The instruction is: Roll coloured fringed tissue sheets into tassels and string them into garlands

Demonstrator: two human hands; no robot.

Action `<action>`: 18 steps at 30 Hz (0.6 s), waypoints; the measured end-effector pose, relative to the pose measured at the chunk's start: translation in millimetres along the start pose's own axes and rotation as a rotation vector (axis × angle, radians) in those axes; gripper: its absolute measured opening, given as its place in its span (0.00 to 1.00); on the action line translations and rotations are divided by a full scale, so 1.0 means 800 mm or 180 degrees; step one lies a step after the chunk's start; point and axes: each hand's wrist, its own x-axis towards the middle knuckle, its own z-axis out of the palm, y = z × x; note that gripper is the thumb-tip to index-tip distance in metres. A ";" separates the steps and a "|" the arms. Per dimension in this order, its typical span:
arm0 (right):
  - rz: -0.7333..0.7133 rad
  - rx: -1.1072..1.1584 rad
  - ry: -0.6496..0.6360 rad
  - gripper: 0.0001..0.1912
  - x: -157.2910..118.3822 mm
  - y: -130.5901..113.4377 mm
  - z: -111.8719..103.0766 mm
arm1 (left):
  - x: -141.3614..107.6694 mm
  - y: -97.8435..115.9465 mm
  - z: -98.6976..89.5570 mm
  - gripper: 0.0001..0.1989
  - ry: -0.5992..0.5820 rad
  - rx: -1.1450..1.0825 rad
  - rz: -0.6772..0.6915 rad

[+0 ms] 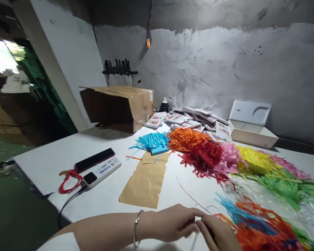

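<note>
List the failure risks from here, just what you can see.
- Tangle: the thin white string lies close to the loose multicolored strips beside the right hand; they could snag.
- Cable pull: the black cable runs over the table edge near the left forearm; a bump might drag the white device.
- Slide: the cards are piled unevenly, so some may slip.

Thin wht string (190, 197), curved, partly on wht tbl (99, 205).
</note>
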 end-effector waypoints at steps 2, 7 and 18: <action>0.0089 0.0127 -0.0001 0.20 -0.010 0.006 -0.025 | -0.006 0.008 -0.012 0.14 0.0198 0.0037 -0.0235; 0.0798 -0.0224 0.0914 0.19 -0.059 0.028 -0.090 | -0.032 -0.002 -0.097 0.19 -0.0175 0.0140 -0.0859; -0.0270 -0.0459 0.1104 0.19 -0.046 -0.045 -0.002 | 0.139 0.060 0.048 0.29 -0.1193 -0.1615 -0.1229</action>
